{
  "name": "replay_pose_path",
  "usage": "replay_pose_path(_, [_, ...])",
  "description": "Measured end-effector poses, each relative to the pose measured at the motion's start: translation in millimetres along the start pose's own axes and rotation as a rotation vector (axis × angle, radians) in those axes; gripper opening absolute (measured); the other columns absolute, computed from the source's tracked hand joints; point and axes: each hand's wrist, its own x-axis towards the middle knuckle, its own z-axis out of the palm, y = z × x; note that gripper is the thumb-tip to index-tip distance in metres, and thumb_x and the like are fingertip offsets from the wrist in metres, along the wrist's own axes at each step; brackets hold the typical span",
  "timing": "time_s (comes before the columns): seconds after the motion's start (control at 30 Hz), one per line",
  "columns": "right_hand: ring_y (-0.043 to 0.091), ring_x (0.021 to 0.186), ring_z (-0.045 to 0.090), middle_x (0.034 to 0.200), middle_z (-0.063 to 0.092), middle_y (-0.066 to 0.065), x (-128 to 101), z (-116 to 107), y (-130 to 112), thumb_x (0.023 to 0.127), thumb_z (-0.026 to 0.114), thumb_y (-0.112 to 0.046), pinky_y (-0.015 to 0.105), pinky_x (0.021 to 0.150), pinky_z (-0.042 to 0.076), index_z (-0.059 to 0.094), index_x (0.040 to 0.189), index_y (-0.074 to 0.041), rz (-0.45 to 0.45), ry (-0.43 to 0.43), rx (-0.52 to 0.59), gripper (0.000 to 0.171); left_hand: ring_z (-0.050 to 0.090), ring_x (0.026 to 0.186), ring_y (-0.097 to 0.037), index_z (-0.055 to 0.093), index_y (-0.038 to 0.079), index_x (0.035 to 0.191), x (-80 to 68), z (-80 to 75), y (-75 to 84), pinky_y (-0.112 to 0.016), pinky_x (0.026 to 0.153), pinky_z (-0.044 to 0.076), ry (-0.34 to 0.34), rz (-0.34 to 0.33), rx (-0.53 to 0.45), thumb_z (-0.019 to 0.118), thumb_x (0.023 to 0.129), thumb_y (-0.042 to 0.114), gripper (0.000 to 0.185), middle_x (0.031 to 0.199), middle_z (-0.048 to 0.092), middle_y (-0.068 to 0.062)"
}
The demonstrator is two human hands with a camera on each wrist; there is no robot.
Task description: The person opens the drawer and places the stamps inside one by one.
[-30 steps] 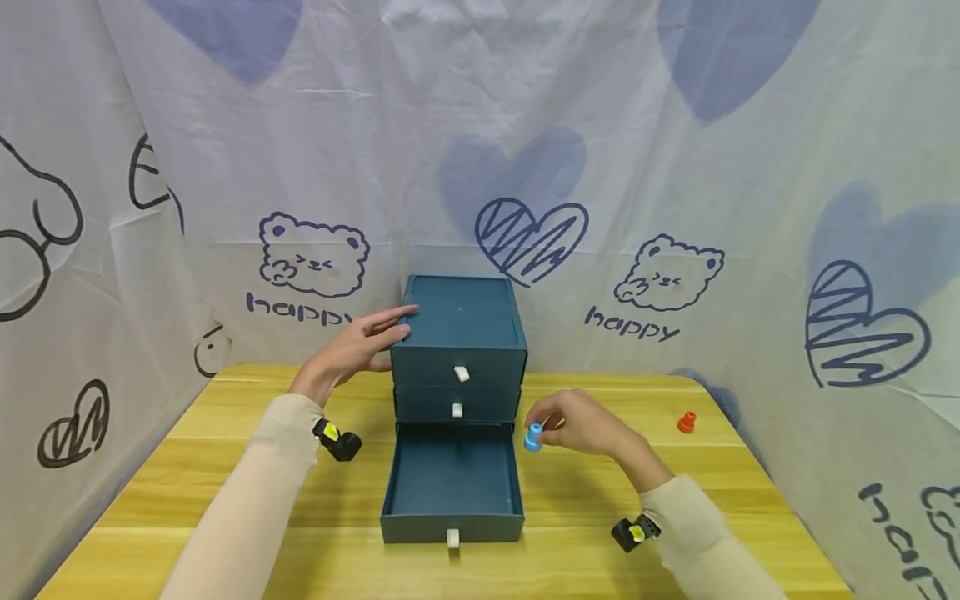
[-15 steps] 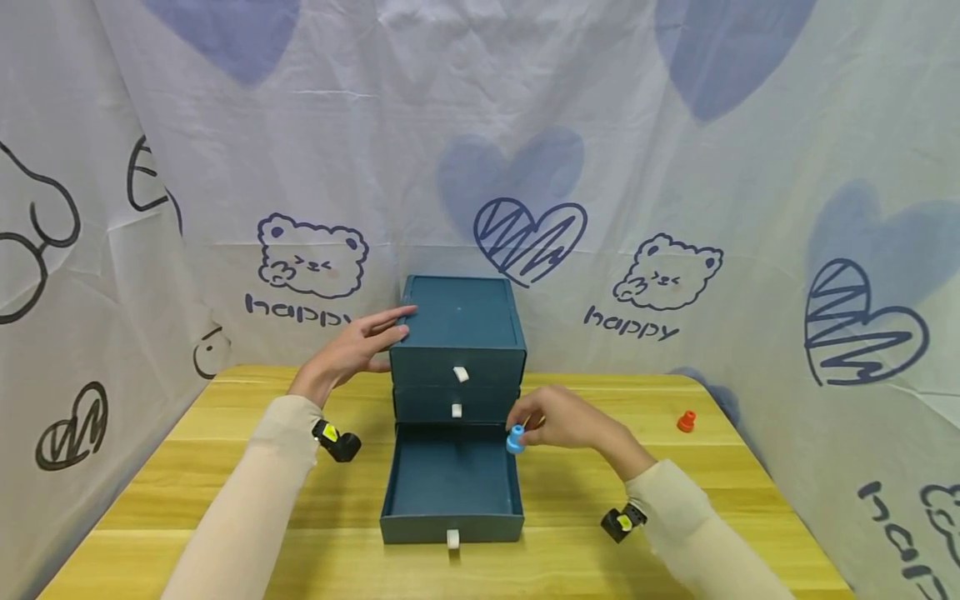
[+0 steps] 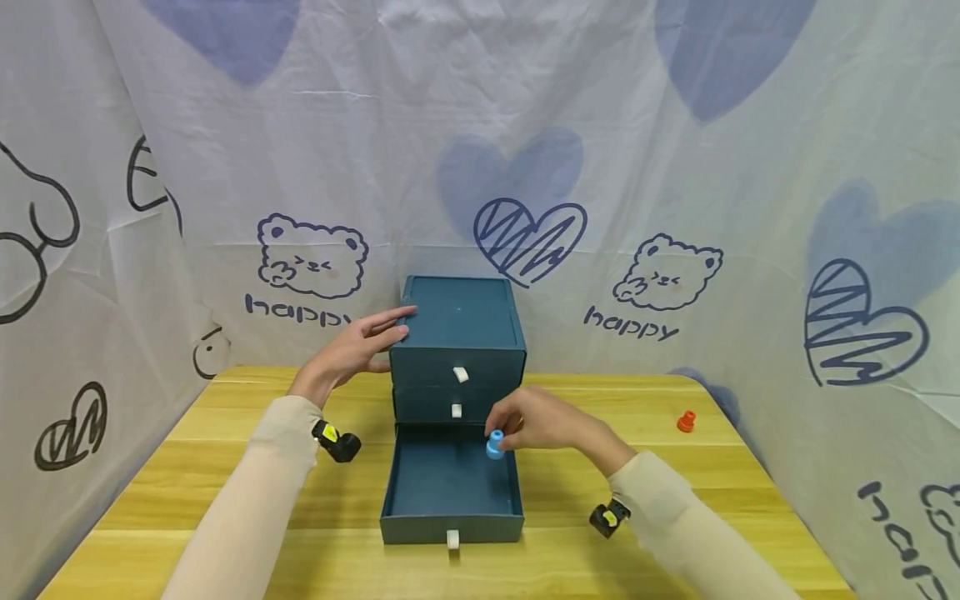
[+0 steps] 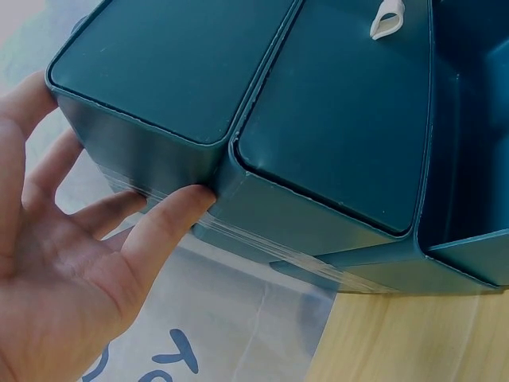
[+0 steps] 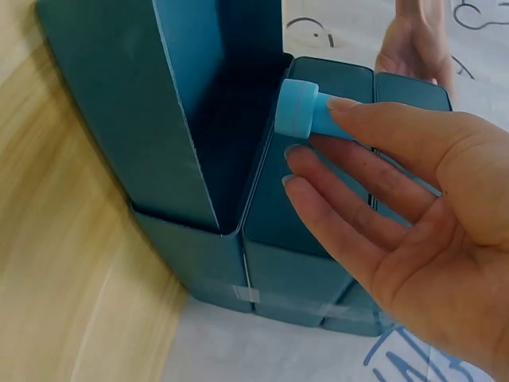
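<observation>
A dark teal desktop drawer unit (image 3: 459, 367) stands on the table with its bottom drawer (image 3: 450, 487) pulled out; nothing lies in the part of the drawer I can see. My left hand (image 3: 348, 350) rests with spread fingers against the unit's left side and top edge; the left wrist view shows the fingertips touching the teal side wall (image 4: 135, 143). Between thumb and fingers my right hand (image 3: 543, 421) pinches a small light blue peg-like piece (image 5: 298, 111), with a wide round base and narrower neck. In the head view the piece hangs over the drawer's right rear part.
A similar red piece (image 3: 686, 422) stands on the wooden table (image 3: 615, 542) at the far right. Two closed drawers with white pull tabs (image 3: 461, 374) sit above the extended one. A printed cloth (image 3: 420, 125) hangs behind and at both sides.
My right hand has moved left with the blue piece, from beside the unit, across the drawer's right wall, to over the drawer. The left hand has stayed in place.
</observation>
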Motion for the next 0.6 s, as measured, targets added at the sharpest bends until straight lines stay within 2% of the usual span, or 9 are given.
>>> replay_pose_path(0.27, [0.003,0.080,0.069,0.099,0.079,0.002,11.5,1.7,-10.1,0.089,0.081,-0.009,0.015,0.075,0.058,0.079,0.103,-0.008,-0.062,-0.055,-0.031,0.015,0.019,0.161,-0.037,0.036,0.026,0.162,1.0,0.1,1.2,-0.066,0.115,0.040,0.000,0.002,0.004,0.056,0.107,0.039,0.060,0.174,0.019,-0.010])
replay_pose_path(0.6, [0.002,0.080,0.067,0.097,0.080,0.002,32.4,14.2,-19.8,0.090,0.079,-0.008,0.014,0.075,0.056,0.080,0.104,-0.007,-0.083,-0.135,-0.059,0.014,0.020,0.160,-0.038,0.037,0.026,0.161,-0.6,0.9,0.1,-0.068,0.116,0.038,0.016,-0.002,0.027,0.056,0.106,0.041,0.060,0.173,0.020,-0.010])
